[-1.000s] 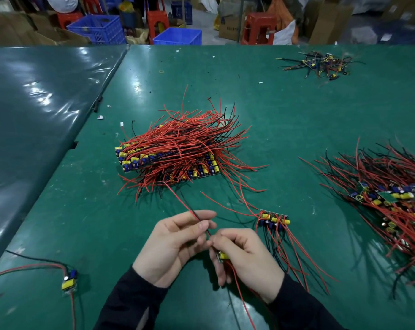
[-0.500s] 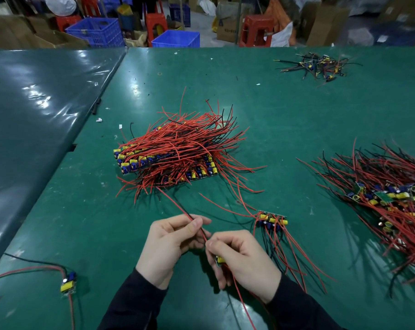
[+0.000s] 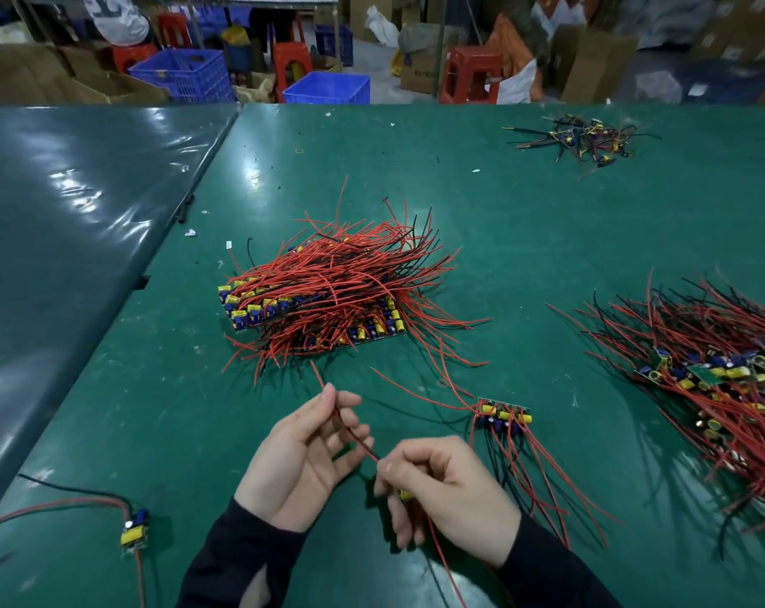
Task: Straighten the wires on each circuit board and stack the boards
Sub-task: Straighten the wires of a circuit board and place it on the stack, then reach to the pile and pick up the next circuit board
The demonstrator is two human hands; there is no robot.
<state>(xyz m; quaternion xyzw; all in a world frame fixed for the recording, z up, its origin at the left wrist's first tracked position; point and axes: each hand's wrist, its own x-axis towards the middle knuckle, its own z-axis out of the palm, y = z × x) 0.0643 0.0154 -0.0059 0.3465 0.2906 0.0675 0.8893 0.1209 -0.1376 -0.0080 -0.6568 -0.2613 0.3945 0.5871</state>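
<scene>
Right hand (image 3: 446, 493) pinched 1 small yellow-capacitor circuit board (image 3: 404, 494), its thin red wire (image 3: 350, 425) slanting up-left through the left hand's (image 3: 304, 458) loosely curled fingers

Single head-worn view, forward and down, close over the green table (image 3: 503, 221), workshop floor beyond.

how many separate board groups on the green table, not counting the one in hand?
5: big stack centre, small stack right of the hands, loose pile right edge, tangle far right, single board near left. Boards underneath may be hidden.
</scene>
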